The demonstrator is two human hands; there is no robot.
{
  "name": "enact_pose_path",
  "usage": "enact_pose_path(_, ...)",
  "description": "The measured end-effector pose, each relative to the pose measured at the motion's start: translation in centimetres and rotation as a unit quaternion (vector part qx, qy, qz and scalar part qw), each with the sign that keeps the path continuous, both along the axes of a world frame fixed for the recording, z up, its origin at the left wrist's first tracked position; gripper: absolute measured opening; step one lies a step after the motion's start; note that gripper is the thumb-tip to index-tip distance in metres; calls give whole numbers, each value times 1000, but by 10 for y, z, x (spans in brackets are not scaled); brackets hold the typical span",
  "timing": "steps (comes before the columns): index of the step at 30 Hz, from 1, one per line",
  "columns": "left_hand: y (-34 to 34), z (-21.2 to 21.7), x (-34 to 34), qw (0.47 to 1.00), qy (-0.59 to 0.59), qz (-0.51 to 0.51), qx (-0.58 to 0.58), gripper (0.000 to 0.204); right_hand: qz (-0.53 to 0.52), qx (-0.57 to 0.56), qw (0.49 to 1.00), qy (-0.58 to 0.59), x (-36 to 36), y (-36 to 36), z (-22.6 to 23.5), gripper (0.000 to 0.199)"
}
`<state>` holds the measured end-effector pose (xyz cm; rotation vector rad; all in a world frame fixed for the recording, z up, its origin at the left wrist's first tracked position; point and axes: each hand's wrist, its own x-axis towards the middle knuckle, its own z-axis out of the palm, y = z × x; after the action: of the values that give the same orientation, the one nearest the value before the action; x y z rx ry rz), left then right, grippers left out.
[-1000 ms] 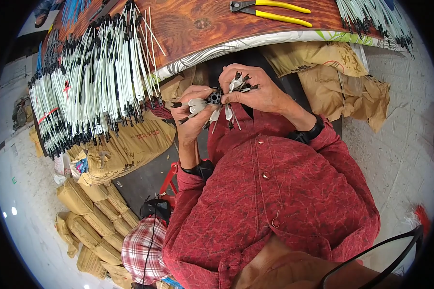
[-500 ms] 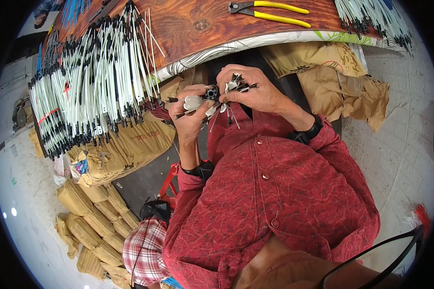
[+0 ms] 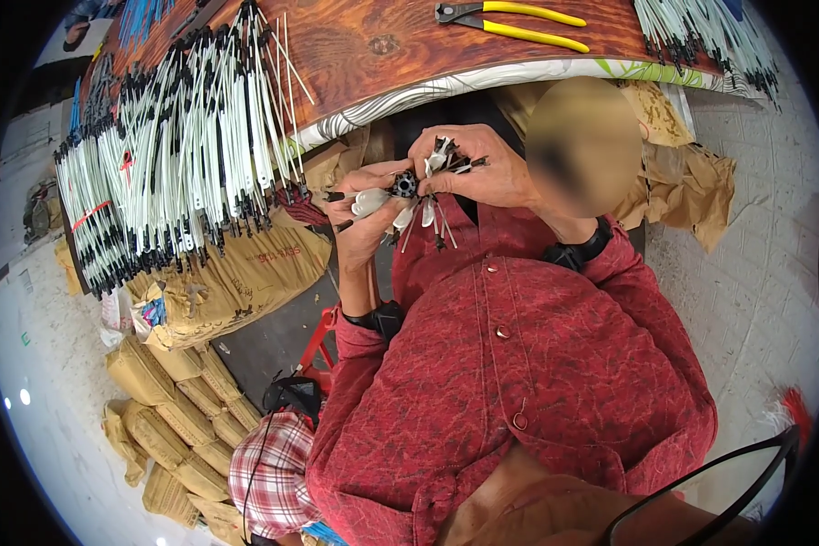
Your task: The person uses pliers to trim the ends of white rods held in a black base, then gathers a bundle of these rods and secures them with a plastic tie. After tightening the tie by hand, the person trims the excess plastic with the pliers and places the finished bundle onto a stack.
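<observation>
My left hand (image 3: 362, 217) and my right hand (image 3: 471, 166) meet in front of my chest, just below the edge of the wooden table (image 3: 364, 41). Between them I hold a small black round hub (image 3: 404, 185) with white petal-shaped pieces and thin black-tipped stems sticking out of it. The left hand's fingers pinch the white pieces on the hub's left side. My right hand grips a bunch of thin stems (image 3: 448, 156) above and to the right of the hub.
A big pile of white black-tipped stems (image 3: 173, 146) covers the table's left part, and another pile (image 3: 701, 36) lies at its far right. Yellow-handled pliers (image 3: 510, 16) lie on the table. Tan sacks (image 3: 237, 264) are stacked on the floor at left.
My left hand has shifted its fingers on the white pieces and the hub has turned a little. Both hands stay in the same spot.
</observation>
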<state>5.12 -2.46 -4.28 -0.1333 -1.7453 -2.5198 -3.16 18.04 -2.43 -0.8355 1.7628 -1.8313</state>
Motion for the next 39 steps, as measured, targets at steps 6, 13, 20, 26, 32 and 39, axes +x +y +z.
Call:
enact_pose_path(6, 4, 8, -6, 999, -16, -29, 18, 27, -23, -32, 999, -14, 0, 0, -4, 28)
enact_pose_path(13, 1, 5, -9, 1000, 0, -10, -22, 29, -21, -10, 1000, 4, 1, 3, 3, 19)
enact_pose_path(20, 2, 6, -5, 999, -38, 19, -16, 30, -41, -19, 999, 10, 1, 4, -1, 20)
enact_pose_path(26, 0, 10, -9, 997, -59, 6, -42, 30, -48, -12, 998, 39, 2, 5, -1, 20)
enact_pose_path(32, 0, 11, -15, 995, -34, -7, -88, 29, -30, -28, 999, 32, -2, 5, -3, 22)
enact_pose_path(39, -1, 16, -18, 988, -6, -34, -153, 30, -19, -33, 999, 32, -3, 7, -4, 24)
